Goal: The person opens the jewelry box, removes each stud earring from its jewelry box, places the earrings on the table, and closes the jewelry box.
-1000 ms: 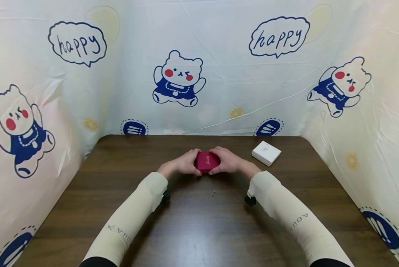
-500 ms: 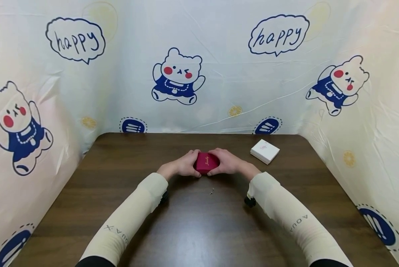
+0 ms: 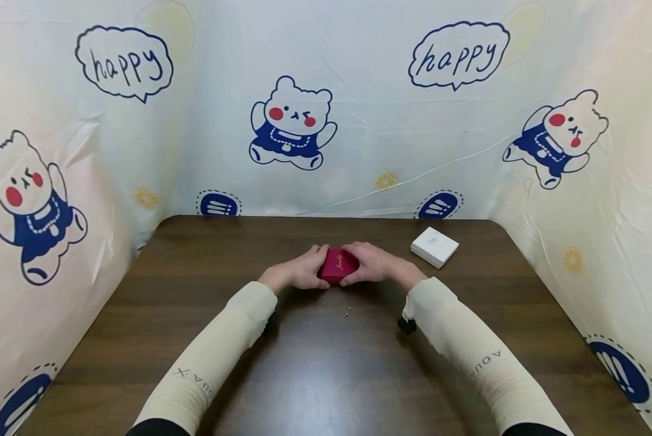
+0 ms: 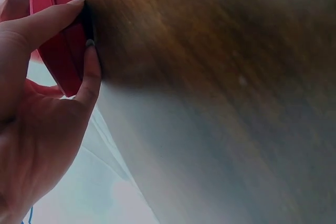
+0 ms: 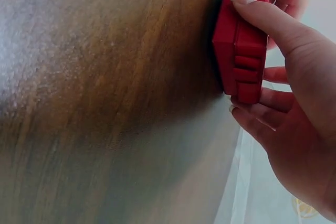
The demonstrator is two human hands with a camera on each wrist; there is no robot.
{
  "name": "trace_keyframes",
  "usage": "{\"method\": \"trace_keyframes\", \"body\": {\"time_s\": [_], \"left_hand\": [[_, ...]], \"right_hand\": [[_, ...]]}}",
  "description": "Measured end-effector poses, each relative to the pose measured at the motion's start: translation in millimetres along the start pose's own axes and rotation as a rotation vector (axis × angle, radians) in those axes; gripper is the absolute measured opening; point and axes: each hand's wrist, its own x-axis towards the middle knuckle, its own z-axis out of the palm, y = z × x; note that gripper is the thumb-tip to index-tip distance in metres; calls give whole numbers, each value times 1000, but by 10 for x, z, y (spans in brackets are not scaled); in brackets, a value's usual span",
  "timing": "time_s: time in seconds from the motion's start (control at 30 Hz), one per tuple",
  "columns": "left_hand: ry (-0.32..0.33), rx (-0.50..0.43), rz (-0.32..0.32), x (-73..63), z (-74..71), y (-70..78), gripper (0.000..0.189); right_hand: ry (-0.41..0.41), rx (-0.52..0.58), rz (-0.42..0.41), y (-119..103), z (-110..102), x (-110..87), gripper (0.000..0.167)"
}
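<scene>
A small dark-red jewelry box [image 3: 339,265] with gold lettering on top sits on the table, between both hands. My left hand [image 3: 304,269] grips its left side, thumb at the near face and fingers behind. From the right, my right hand [image 3: 373,263] holds it the same way. In the left wrist view the thumb lies across the seam of the red box [image 4: 60,59]. The right wrist view shows the box [image 5: 226,45] with its lid down and red ribbed folds on one side. Two tiny shiny pieces [image 3: 347,312] lie on the wood nearer to me.
A white box [image 3: 435,247] rests at the back right of the brown wooden table [image 3: 326,369]. Behind the table's far edge hangs a pale curtain [image 3: 358,139] printed with bears, which also runs along both sides.
Both hands keep their hold on the red box, which stays in place. The head view has shifted only slightly.
</scene>
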Motion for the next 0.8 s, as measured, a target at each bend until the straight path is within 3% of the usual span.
{"method": "trace_keyframes", "body": {"time_s": [0.4,0.8], "left_hand": [[0,24,-7,-13,2,18,97],[-23,71,-25,-12,-16,21,103]], "right_hand": [[5,-6,1,16,8,-3,84],[111,-75,52,8,126,-44,88]]}}
